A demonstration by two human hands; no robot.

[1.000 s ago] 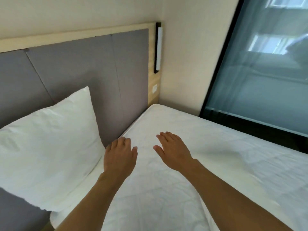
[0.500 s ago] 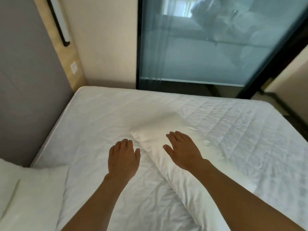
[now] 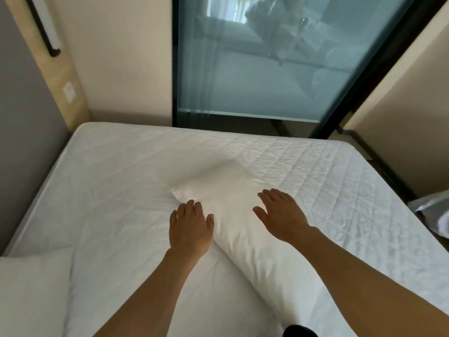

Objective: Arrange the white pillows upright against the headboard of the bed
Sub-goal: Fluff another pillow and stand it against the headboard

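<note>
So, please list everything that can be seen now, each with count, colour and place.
flat pillow: one, white, lying mid-mattress under the hands
second pillow: one, white, lower left corner
mattress: one, white quilted, fills the middle
headboard: one, grey with a wood edge, left
wall lamp: one, black and white, upper left
glass panel: one, bluish with a black frame, top centre
left hand: open, at the flat pillow's left edge
right hand: open, above it

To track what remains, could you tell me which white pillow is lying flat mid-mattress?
The pillow under both hands, lying flat mid-mattress; the other pillow sits at the lower-left edge by the headboard.
</note>
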